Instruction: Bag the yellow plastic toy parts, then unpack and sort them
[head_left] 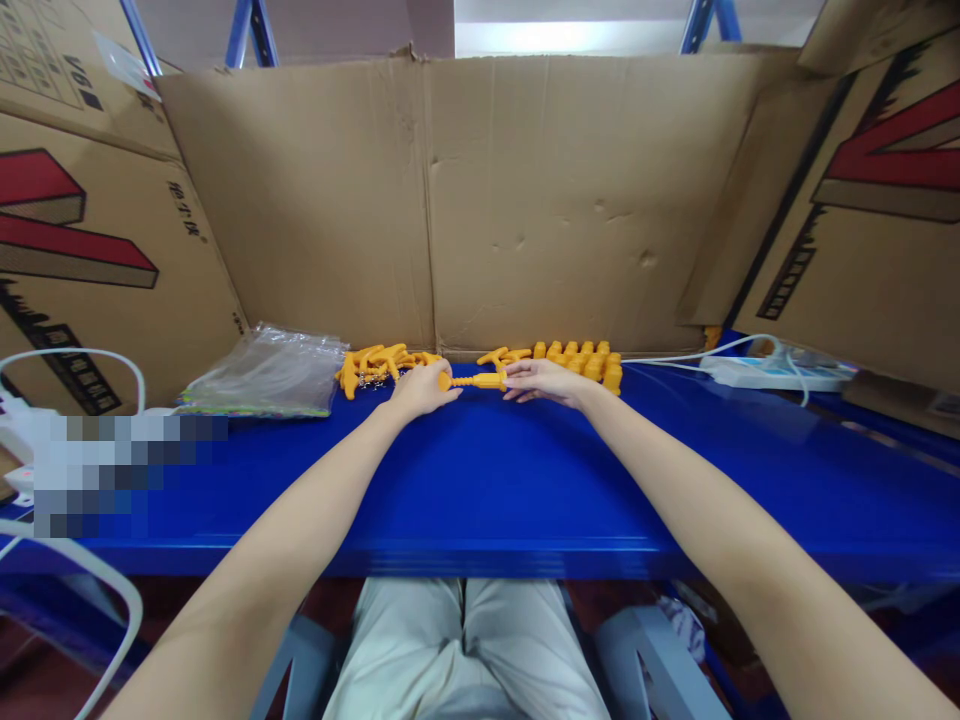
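Note:
My left hand (421,388) and my right hand (541,381) meet at the far side of the blue table (480,480). Between them lies a thin orange plastic piece (475,381), held at both ends. My left fingers curl round its left end. My right fingertips pinch its right end. Just behind my left hand is a loose heap of orange T-shaped parts (382,362). Behind my right hand stands a tidy group of orange blocks (581,361), with two more T-shaped parts (504,355) beside it.
A stack of clear plastic bags (266,372) lies at the left. A white power strip (772,374) with cables sits at the right. Cardboard walls (540,200) close off the back and both sides. White cables (82,352) curl at the left edge.

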